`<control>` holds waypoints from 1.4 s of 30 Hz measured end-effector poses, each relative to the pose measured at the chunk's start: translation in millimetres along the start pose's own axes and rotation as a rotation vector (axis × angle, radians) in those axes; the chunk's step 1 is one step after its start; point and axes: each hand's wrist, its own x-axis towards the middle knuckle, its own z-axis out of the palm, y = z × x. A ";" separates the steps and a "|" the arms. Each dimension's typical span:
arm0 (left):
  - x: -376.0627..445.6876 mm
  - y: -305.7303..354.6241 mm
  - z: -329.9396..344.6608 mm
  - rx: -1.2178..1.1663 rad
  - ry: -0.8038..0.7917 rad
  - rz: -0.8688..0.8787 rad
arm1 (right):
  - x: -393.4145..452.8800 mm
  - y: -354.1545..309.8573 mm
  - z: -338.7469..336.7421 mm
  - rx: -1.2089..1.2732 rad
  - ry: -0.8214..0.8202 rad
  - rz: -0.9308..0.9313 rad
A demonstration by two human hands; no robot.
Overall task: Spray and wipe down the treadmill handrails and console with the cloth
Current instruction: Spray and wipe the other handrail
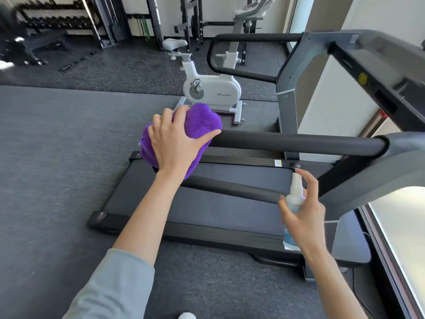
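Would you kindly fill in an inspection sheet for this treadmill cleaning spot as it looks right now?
Surface: dark gym floor; treadmill belt bare.
Job's things: purple cloth bunched over the end of the near handrail; spray bottle upright; console at right, untouched.
Clutter: nothing seen.
Grippers: left hand grips the cloth on the rail; right hand holds the bottle, forefinger raised near the nozzle.
Cables: nothing clearly seen.
Surroundings: white exercise bike beyond the treadmill; dumbbell rack far left.
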 end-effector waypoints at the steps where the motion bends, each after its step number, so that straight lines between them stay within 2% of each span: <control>1: -4.4 2.1 -1.6 -0.041 0.035 -0.043 | 0.1 -1.0 1.3 0.004 -0.011 -0.004; 4: -25.7 5.6 -3.9 -0.260 0.173 -0.239 | -0.3 -2.0 4.7 0.002 -0.031 -0.026; 9: -68.5 25.4 5.3 -0.780 0.419 -0.776 | -2.4 0.9 7.5 -0.010 -0.081 -0.045; 12: -70.4 40.5 16.6 -1.037 0.415 -0.950 | -5.0 3.7 5.3 -0.016 -0.111 -0.038; 16: -50.0 53.1 30.3 -1.256 0.386 -1.132 | -8.0 10.3 -3.2 -0.008 -0.117 -0.022; 20: -22.4 63.7 37.8 -1.340 0.463 -1.239 | -9.1 20.2 -10.7 -0.003 -0.120 0.013; 29: -10.8 76.7 56.5 -1.321 0.641 -1.298 | 6.5 30.7 -13.9 0.010 -0.084 0.021; 42: -51.4 202.8 81.7 -1.377 0.447 -1.365 | 11.2 53.8 -57.7 -0.014 -0.006 0.047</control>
